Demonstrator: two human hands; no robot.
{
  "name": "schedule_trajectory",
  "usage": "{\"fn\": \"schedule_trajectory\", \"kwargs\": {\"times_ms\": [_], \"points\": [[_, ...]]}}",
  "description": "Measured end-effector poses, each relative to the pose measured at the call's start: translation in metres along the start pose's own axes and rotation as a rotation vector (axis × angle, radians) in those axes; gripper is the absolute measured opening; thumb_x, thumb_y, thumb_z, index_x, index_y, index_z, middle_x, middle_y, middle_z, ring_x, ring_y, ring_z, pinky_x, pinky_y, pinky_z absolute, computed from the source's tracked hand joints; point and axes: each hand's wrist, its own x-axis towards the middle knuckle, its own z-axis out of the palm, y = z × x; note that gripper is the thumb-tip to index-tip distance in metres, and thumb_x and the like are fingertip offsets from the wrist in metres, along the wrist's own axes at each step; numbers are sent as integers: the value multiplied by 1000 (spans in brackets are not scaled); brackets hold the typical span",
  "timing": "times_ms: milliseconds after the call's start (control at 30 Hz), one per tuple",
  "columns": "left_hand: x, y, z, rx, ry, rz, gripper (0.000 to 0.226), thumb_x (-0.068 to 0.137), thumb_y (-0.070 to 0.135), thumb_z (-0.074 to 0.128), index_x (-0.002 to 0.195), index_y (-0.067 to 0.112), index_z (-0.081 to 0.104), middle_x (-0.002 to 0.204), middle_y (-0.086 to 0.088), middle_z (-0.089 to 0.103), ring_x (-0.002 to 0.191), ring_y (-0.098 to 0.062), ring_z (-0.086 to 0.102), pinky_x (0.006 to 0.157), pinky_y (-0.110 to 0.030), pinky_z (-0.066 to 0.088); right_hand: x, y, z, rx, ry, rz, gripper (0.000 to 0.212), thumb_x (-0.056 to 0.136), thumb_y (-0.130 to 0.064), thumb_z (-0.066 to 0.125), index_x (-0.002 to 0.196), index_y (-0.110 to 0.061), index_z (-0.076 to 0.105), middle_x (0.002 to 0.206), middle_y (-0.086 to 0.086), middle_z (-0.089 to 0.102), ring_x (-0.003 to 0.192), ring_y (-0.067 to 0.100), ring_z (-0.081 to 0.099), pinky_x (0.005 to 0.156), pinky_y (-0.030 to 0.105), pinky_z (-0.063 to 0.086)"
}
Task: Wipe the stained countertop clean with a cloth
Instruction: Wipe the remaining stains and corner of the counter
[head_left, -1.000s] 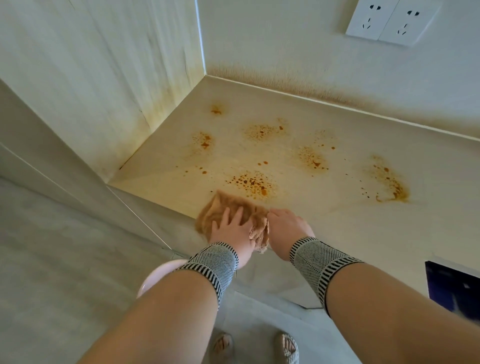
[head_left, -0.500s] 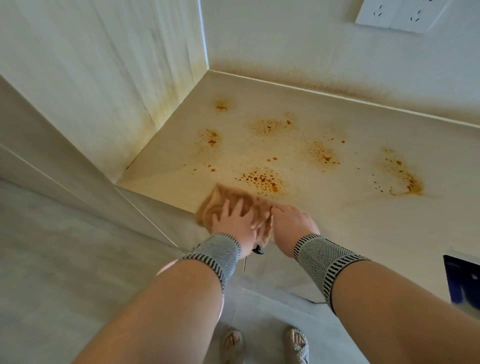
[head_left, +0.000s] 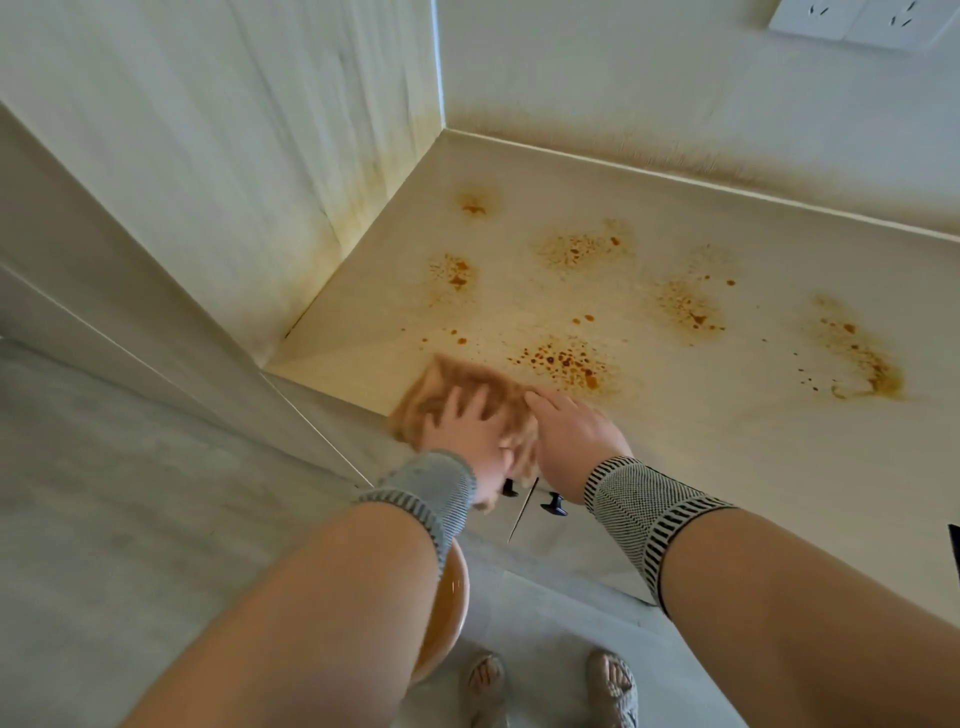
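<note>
The cloth (head_left: 457, 400), soft tan and rumpled, lies at the front edge of the counter (head_left: 701, 441), just short of the nearest rusty speckled stain (head_left: 566, 364), likely ready to sweep it. The left hand (head_left: 462, 431) presses it with spread fingers; the right hand (head_left: 571, 436) rests flat beside it, touching its edge.

Cream countertop (head_left: 675, 467) — orange-brown stains (head_left: 566, 364) across it, tan cloth (head_left: 457, 384) at its front edge.

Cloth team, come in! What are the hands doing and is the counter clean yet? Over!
Left hand flat on the orange cloth, fingers spread. Right hand at the cloth's right edge. Countertop uncleaned, nearest brown stain just ahead. Path clear.
</note>
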Motion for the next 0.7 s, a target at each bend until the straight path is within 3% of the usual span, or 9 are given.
{"fn": "schedule_trajectory", "kwargs": {"times_ms": [100,233,367,467,567,700], "points": [[1,-10,0,-19,-10,46,66,100,49,41,156,36,10,165,3,-6,151,-30,-5,120,-57,10,6,-8,-3,-36,-12,3,56,104,-27,36,157,-21,21,163,-3,20,149,18,20,122,40,20],[12,-77,-9,0,40,-90,63,98,51,39,154,31,21,164,0,8,150,-32,7,117,-58,22,8,-12,-4,-66,-75,-2,56,104,-28,32,158,-20,16,166,-1,10,152,18,11,124,42,14],[13,-102,-17,-60,-56,-230,68,100,51,37,157,32,5,165,3,-10,151,-31,-7,119,-59,13,6,-17,3,-38,-113,-8,55,104,-24,33,157,-17,20,165,-1,14,151,18,14,123,35,14],[8,-66,-13,-68,-26,-154,66,102,46,38,157,33,4,165,1,-13,151,-31,-10,119,-60,8,11,-23,8,-39,-70,15,55,103,-24,34,156,-14,22,164,1,17,150,18,16,123,35,15],[5,-42,-5,-61,-7,-33,68,101,47,39,156,37,1,164,5,-14,151,-28,-12,120,-58,5,20,-33,8,-38,23,17,64,102,-29,35,158,-14,7,166,2,5,152,19,3,125,37,7],[4,-69,-10,-96,2,-5,71,98,54,43,156,39,6,165,10,-9,151,-22,-9,121,-52,6,30,-48,11,-119,-115,-146,64,104,-36,31,159,-19,2,167,-2,-4,152,17,-6,124,40,3]]}}
